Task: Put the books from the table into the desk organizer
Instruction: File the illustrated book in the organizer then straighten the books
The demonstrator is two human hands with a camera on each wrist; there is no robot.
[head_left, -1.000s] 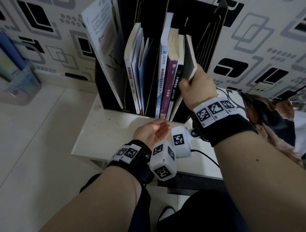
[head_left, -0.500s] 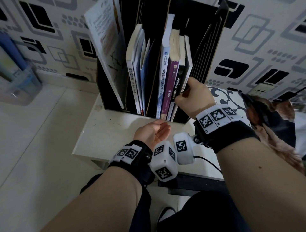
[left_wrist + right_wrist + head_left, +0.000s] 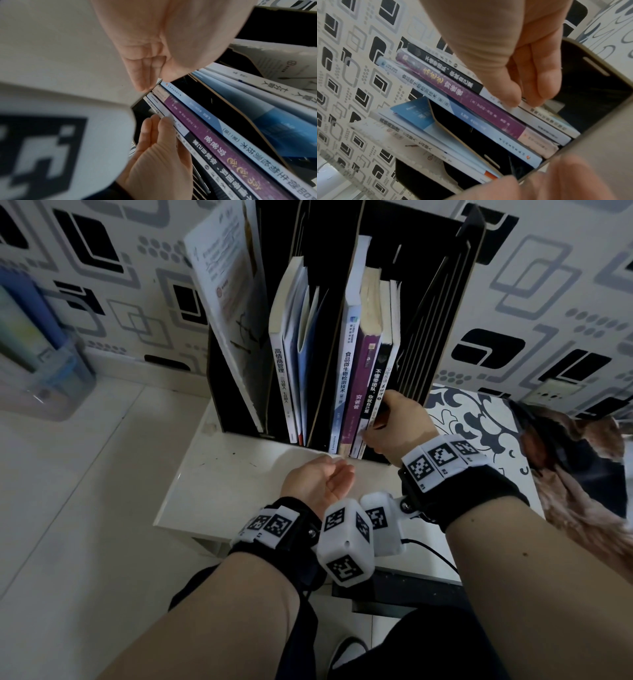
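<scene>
Pinching the rightmost book low on its spine, the right hand keeps it upright in the desk organizer on the counter. Left hand rests relaxed, empty. Right wrist view: fingers and thumb clamp the book's lower edge.

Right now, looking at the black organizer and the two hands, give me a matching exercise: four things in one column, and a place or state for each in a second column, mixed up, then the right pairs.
Things:
1. purple-spined book
2. thin white-spined book
3. left hand
4. large white booklet

Places or states:
A. palm up over the white table, holding nothing
B. leaning in the leftmost slot of the black desk organizer
C. pinched at its lower spine by the right hand
D. upright between a light blue spine and a black spine

Pairs: 1-D, 2-C, 3-A, 4-B
</scene>
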